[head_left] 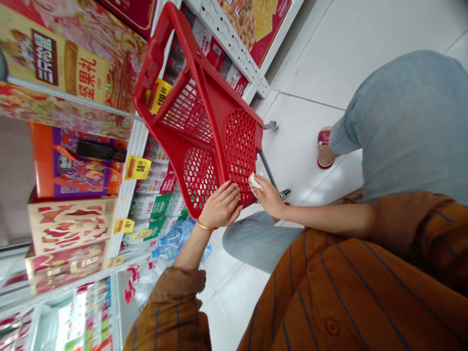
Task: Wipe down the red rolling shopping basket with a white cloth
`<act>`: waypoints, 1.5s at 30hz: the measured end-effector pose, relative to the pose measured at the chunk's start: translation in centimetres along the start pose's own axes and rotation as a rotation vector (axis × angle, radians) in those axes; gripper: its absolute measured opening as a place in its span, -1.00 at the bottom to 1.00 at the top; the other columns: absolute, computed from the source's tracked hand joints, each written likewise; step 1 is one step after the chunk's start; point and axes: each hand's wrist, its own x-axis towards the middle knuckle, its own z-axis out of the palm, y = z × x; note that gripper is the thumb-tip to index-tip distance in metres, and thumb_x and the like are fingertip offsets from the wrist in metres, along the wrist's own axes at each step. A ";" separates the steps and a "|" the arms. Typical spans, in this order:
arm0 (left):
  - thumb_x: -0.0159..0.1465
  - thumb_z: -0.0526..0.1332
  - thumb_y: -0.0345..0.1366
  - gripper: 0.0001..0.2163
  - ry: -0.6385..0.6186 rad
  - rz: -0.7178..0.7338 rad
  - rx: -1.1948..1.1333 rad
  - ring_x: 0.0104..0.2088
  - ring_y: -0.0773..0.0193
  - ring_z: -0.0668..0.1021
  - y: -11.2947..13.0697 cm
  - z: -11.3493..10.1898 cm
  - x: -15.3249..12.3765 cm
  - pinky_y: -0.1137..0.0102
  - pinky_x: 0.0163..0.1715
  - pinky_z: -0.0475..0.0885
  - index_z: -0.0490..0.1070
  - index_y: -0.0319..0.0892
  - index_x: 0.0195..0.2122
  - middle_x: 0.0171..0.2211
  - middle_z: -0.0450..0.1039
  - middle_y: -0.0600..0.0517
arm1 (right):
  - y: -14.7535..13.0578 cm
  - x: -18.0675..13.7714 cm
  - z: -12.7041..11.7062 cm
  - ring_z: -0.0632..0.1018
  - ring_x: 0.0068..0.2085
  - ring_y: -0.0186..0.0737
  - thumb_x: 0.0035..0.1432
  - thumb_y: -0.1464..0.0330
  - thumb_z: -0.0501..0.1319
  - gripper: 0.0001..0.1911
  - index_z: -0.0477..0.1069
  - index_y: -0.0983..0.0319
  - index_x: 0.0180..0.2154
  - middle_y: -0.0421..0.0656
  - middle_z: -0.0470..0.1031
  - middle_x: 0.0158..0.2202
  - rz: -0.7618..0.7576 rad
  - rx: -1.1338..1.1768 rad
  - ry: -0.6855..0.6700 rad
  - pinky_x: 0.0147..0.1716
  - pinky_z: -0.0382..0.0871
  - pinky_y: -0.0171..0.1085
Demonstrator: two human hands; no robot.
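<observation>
A red plastic shopping cart (pixel 239 131) with honeycomb-holed sides stands tilted in view, its handle toward the upper left. My left hand (pixel 221 204), with a gold bangle at the wrist, is closed over the near rim of the cart, fingers curled on the edge. Against the outer side panel, my right hand (pixel 268 197) pinches a crumpled white wipe (pixel 254 181) that touches the red plastic. The fingertips behind the wipe are partly hidden. Inside the cart, the visible part shows only its perforated walls.
Shelves with boxed snacks (pixel 78 168) and yellow price tags (pixel 138 167) run along the left. Bottled drinks (pixel 157 207) and a large blue water bottle (pixel 179 241) sit low beside the cart. A metal caster (pixel 271 125) rests on white floor tiles (pixel 303 112).
</observation>
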 end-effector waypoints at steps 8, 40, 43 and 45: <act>0.22 0.11 -0.32 -0.72 -0.031 -0.006 0.016 -0.03 0.06 0.53 -0.6 0.6 0.5 0.03 0.10 0.39 0.50 -0.20 -0.09 -0.13 0.57 -0.11 | 0.9 0.0 2.3 0.31 0.24 -0.09 0.11 0.60 -0.01 -0.43 0.24 0.30 0.18 0.04 0.32 0.20 0.014 -0.063 -0.100 0.24 0.20 -0.01; 0.26 -0.01 -0.25 -0.68 -0.047 -0.125 -0.017 0.16 0.05 0.37 -2.1 1.4 1.8 0.00 0.30 0.10 0.43 -0.20 -0.08 -0.01 0.46 -0.12 | -1.7 0.9 -1.1 0.10 0.34 -0.17 0.21 0.57 -0.05 -0.35 0.02 0.15 0.31 -0.13 0.02 0.35 -0.250 -0.142 -0.295 0.31 0.06 0.00; 0.25 -0.01 -0.27 -0.70 -0.024 -0.137 -0.031 0.15 0.05 0.38 -2.0 1.4 1.8 0.00 0.30 0.10 0.43 -0.20 -0.09 -0.04 0.47 -0.12 | -1.7 0.0 -1.6 0.11 0.33 -0.17 0.21 0.56 -0.04 -0.37 0.04 0.17 0.30 -0.12 0.04 0.34 -0.265 -0.158 -0.350 0.30 0.08 -0.01; 0.26 0.00 -0.29 -0.71 0.000 -0.131 -0.026 0.14 0.06 0.38 -1.9 1.3 1.7 0.02 0.30 0.12 0.43 -0.21 -0.11 -0.06 0.48 -0.12 | -1.8 -0.5 -2.1 0.14 0.32 -0.18 0.22 0.55 -0.03 -0.39 0.10 0.17 0.28 -0.12 0.09 0.32 -0.274 -0.163 -0.398 0.30 0.10 -0.04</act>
